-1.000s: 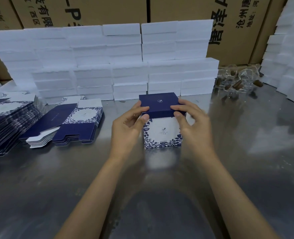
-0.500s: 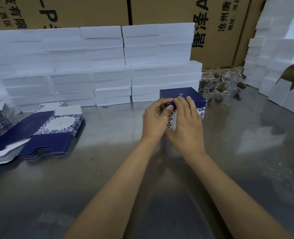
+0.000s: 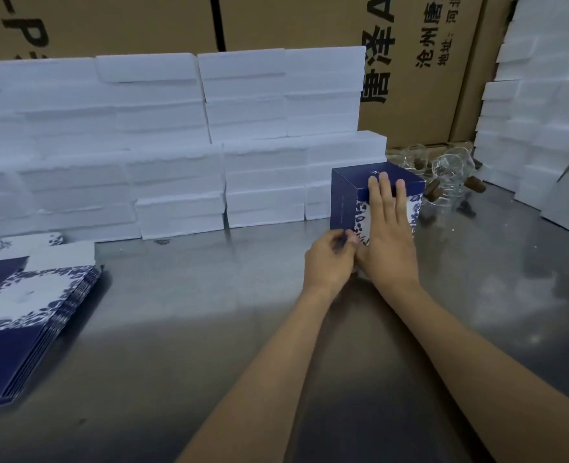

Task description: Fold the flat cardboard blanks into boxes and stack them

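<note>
The folded navy-and-floral box [image 3: 373, 198] has been carried from the middle of the bench [image 3: 182, 329] to its far right, and it now stands upright just beside the white foam blocks [image 3: 303, 175]; the folding is judged finished, with placement under way. The right hand [image 3: 388, 235] is laid flat against the front face, fingers straight and reaching over the navy top. The left hand [image 3: 331, 259] is curled at the lower left corner, pinching the edge there. One vertical corner is turned toward the camera, long axis roughly vertical. Flat blanks [image 3: 25, 315] are piled at the left.
</note>
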